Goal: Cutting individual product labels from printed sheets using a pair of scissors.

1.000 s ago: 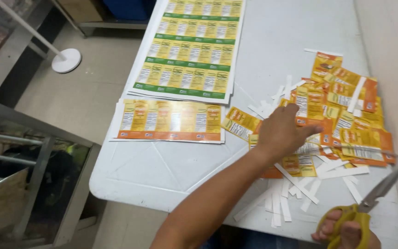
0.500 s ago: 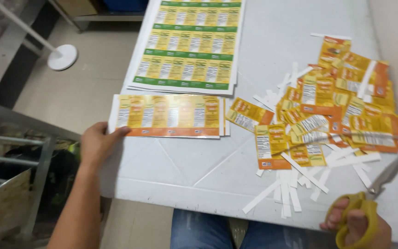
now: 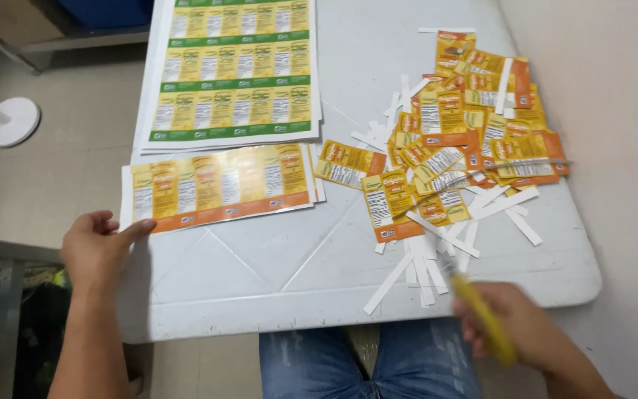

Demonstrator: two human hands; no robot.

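Note:
My left hand rests at the table's left front edge, fingertips touching the corner of a strip of orange and yellow labels. That strip lies flat in front of larger green and yellow label sheets. My right hand is at the front right edge, closed on yellow-handled scissors, which are blurred by motion. A heap of cut orange labels lies on the right side of the table, with white paper offcuts scattered below it.
The white folding table has its front edge just above my knees in blue jeans. A white round stand base sits on the floor at left. A metal frame stands at lower left.
My left hand left the cut pile and moved to the left end of the orange strip. My right hand with the scissors moved left and inward along the front edge.

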